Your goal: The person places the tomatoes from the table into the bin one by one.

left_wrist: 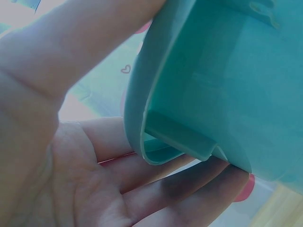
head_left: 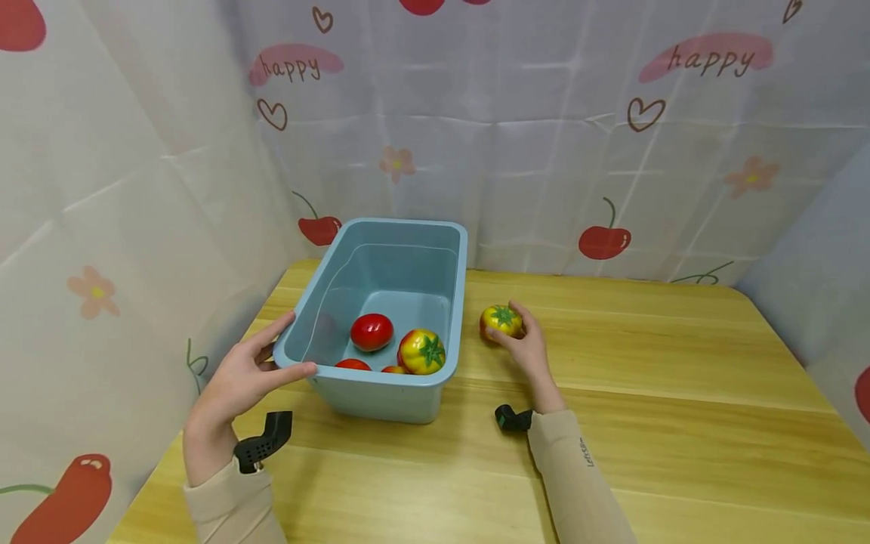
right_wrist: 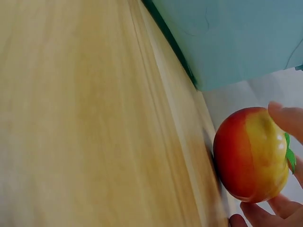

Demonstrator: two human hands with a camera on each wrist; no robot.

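Note:
A light blue plastic bin (head_left: 390,378) stands on the wooden table, left of centre. My left hand (head_left: 239,378) holds its near left corner, thumb at the front rim and fingers along the left side. In the left wrist view, the fingers (left_wrist: 175,189) reach beneath the bin's rim (left_wrist: 137,94). To the right of the bin, my right hand (head_left: 529,344) grips a red-and-yellow toy tomato (head_left: 501,320) with a green leafy top. The right wrist view shows this tomato (right_wrist: 251,153) between thumb and fingers, at the tabletop. I cannot tell whether it touches the table.
Inside the bin lie a red toy tomato (head_left: 371,332), a yellow one with green leaves (head_left: 421,352) and other red pieces partly hidden by the front rim. A printed curtain (head_left: 530,166) hangs behind the table (head_left: 652,363) and along both sides.

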